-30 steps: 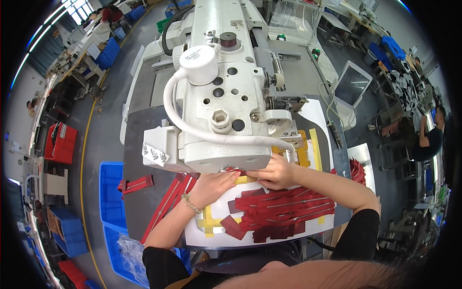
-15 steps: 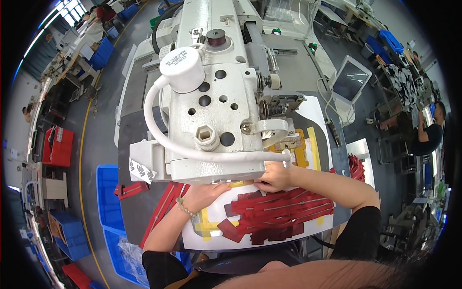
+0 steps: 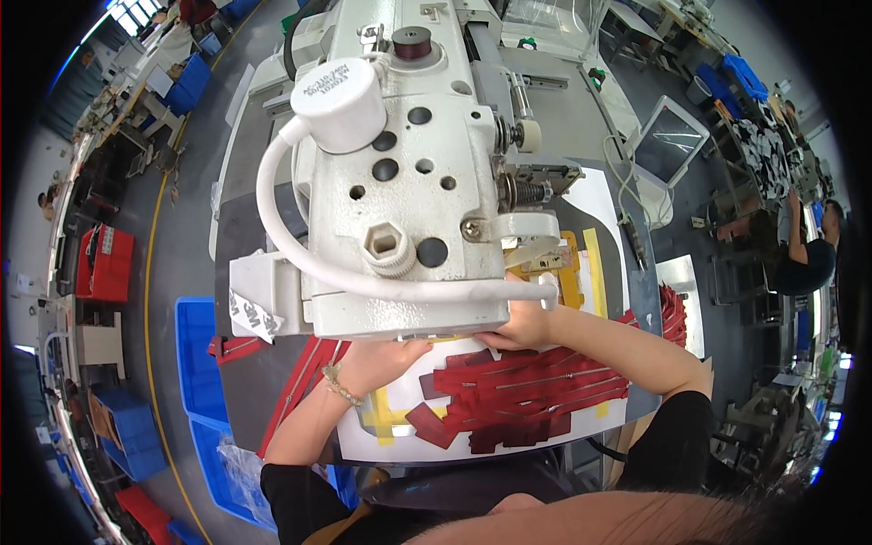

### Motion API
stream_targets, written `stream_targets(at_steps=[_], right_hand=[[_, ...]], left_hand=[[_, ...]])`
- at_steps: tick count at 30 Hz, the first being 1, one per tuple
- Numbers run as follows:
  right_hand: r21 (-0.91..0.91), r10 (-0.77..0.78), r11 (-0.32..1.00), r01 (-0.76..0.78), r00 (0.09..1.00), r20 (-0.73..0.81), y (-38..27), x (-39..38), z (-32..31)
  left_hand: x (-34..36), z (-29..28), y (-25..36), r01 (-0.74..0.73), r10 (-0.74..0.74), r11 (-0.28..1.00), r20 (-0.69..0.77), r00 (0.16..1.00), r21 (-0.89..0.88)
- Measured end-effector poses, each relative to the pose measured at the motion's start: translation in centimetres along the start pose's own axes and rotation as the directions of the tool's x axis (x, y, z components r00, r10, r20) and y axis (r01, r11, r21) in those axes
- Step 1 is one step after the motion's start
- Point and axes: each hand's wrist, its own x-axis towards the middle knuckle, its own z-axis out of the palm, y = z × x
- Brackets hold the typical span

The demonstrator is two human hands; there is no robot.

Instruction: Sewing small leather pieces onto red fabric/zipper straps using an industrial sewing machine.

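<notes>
Head view: my left hand [image 3: 386, 361] and right hand [image 3: 525, 323] reach in at the front of the white sewing machine [image 3: 413, 227], fingertips partly hidden; cannot tell whether either pinches anything. Red zipper strips [image 3: 536, 389] lie heaped on a white sheet [image 3: 363, 450], bodyward of my right hand.

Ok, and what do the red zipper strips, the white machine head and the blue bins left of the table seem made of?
Zipper strips: probably matte fabric, thin and flat, with silvery lines suggesting metal teeth.
Machine head: likely painted metal, glossy white with bright highlights.
Blue bins: apparently plastic, smooth and evenly coloured.
</notes>
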Motion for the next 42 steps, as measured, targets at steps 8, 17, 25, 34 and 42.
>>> stream_targets(at_steps=[8,17,25,34,42], right_hand=[[0.025,0.36,0.933,-0.36,0.933,0.023,-3.1,-4.9,-6.5],[0.02,0.658,0.732,-0.681,0.714,0.237,-8.5,-12.0,-10.5],[0.076,0.694,0.712,-0.698,0.716,0.074,-9.7,-13.8,-8.5],[0.024,0.662,0.743,-0.668,0.74,0.119,-9.8,-13.7,-8.4],[0.039,0.639,0.767,-0.641,0.768,0.041,-10.1,-13.1,-7.9]], left_hand=[[0.5,-3.3,2.6,-0.061,0.061,0.998,0.062,0.996,-0.006],[2.9,-0.1,8.3,0.021,0.025,0.941,0.131,0.991,-0.339],[3.4,0.9,9.1,0.051,0.017,0.921,0.17,0.985,-0.386],[3.4,1.1,10.4,0.04,0.013,0.966,0.205,0.979,-0.255],[3.3,1.5,11.0,0.032,0.007,0.975,0.173,0.985,-0.221]])
